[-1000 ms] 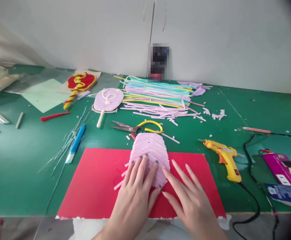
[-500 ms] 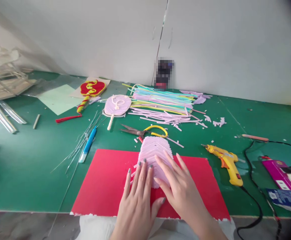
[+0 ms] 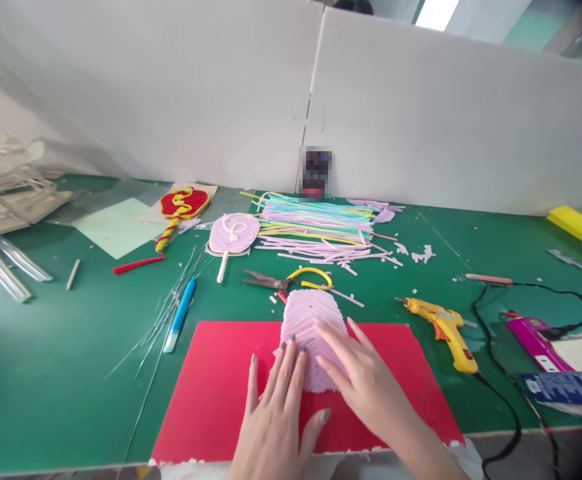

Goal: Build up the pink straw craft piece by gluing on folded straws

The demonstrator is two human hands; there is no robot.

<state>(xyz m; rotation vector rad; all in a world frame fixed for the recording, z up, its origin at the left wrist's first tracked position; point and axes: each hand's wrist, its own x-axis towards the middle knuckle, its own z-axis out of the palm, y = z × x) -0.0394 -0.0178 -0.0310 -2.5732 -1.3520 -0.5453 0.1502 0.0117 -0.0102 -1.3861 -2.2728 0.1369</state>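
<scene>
A lilac panel [image 3: 315, 313] of slanted fuzzy strips, meeting in a chevron pattern, lies over the far edge of a red board [image 3: 211, 393]. My left hand [image 3: 278, 413] rests flat on the board, fingers spread, its fingertips on the panel's left edge. My right hand [image 3: 361, 370] lies over the panel's right side with fingers stretched out and apart. Neither hand is gripping anything. Just beyond the panel are scissors [image 3: 291, 279] with yellow handles. The panel's lower left part is hidden under my fingers.
A yellow glue gun [image 3: 445, 330] with a black cord lies right. Coloured fuzzy stems [image 3: 315, 220] are piled at the back, beside a lilac fan [image 3: 234, 235] and a red-yellow fan [image 3: 185, 202]. Thin wires [image 3: 171, 313] and a blue pen-like tool [image 3: 181, 313] lie left.
The camera view has tilted up, so the table sits lower in the picture. My right hand's fingers have drawn slightly closer together; my left hand stays at the panel's left edge.
</scene>
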